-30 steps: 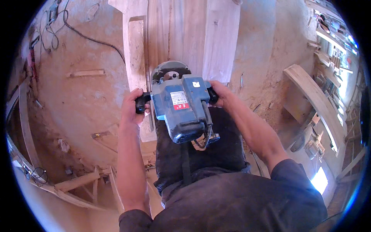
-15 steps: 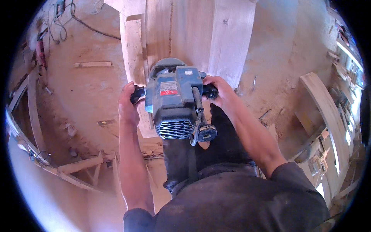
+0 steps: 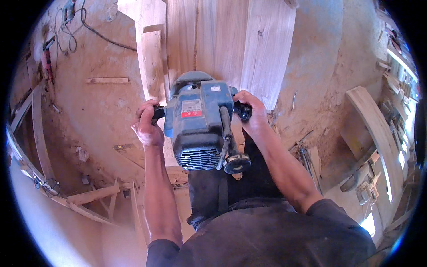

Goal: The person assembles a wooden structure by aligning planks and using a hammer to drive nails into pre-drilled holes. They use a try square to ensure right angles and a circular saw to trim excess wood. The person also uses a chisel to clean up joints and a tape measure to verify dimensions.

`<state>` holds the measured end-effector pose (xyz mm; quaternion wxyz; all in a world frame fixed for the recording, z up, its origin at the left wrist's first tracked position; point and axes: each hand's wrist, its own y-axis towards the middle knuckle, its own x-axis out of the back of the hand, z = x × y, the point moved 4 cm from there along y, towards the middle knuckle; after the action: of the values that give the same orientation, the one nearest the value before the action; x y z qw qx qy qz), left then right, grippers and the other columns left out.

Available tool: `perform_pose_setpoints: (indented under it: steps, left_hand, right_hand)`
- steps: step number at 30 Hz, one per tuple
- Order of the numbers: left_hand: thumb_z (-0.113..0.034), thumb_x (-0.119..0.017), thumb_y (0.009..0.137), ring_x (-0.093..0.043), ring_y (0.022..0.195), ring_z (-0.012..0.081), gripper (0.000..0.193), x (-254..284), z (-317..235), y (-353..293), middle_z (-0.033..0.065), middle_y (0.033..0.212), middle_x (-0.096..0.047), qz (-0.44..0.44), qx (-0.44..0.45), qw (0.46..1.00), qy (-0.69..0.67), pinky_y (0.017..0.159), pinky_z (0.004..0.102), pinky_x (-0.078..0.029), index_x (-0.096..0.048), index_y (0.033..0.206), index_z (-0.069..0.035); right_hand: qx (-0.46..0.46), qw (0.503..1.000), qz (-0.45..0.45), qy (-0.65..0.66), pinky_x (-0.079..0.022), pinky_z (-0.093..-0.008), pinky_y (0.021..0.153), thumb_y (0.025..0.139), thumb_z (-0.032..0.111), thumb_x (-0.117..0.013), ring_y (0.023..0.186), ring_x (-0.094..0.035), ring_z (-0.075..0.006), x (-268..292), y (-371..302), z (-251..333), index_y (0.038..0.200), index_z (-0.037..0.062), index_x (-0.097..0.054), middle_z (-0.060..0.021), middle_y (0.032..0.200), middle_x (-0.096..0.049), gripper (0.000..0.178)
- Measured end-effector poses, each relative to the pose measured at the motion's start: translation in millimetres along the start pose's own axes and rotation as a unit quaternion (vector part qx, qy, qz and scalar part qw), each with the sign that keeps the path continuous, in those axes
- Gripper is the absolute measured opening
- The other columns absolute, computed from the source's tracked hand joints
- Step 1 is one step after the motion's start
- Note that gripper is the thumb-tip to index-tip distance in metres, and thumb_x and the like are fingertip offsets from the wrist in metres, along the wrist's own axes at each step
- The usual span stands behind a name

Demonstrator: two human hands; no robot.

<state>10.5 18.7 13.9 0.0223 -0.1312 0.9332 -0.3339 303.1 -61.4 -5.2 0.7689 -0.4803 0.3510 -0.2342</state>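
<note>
A dusty blue plunge router [image 3: 192, 127] is between my hands, its vented motor end toward me and its rounded grey base [image 3: 194, 78] away from me. My left hand [image 3: 148, 123] is closed round the black handle on its left side. On the other side my right hand [image 3: 251, 111] grips the black knob handle [image 3: 243, 111]. A black round knob [image 3: 237, 163] and a grey cord show at the motor's near right corner. Beyond and under the router lies a pale wooden panel of joined boards [image 3: 267, 58]. The router hides the panel's near middle, so contact there cannot be seen.
Offcuts such as a thin strip [image 3: 107, 80] lie on the dusty floor to the left. Cables [image 3: 104, 33] and a red-handled tool [image 3: 47, 62] lie far left. Curved wooden pieces [image 3: 376, 120] stand at right. A wooden frame [image 3: 93, 194] is near left.
The router sits slightly lower in the picture and a little to the left, while the panel and floor have shifted down slightly too. My left hand's fingers have changed position on its handle.
</note>
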Motion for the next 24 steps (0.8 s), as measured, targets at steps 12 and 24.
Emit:
perform_pose_setpoints:
  steps: [12,24]
  left_hand:
    - [-0.015,-0.062,0.083,-0.061,0.085,0.0172,0.021,-40,-44,52,0.0109,0.093,-0.069,-0.013,-0.026,1.0,-0.005,0.08,0.0327,-0.05,-0.071,0.085,0.004]
    - [-0.014,-0.061,0.083,-0.061,0.081,0.0172,0.019,-104,-94,123,0.0076,0.085,-0.067,-0.003,-0.057,0.998,-0.008,0.077,0.0308,-0.048,-0.071,0.08,0.002]
  right_hand:
    - [0.047,0.999,-0.001,0.022,-0.048,-0.0364,0.062,0.084,0.017,-0.054,0.074,-0.06,-0.0233,-43,29,62,0.08,0.002,-0.064,-0.0121,0.083,-0.065,0.018]
    - [0.218,0.967,-0.058,-0.12,-0.052,-0.0331,0.06,0.085,0.018,-0.056,0.072,-0.063,-0.0212,-95,59,156,0.081,0.0018,-0.062,-0.0119,0.083,-0.065,0.018]
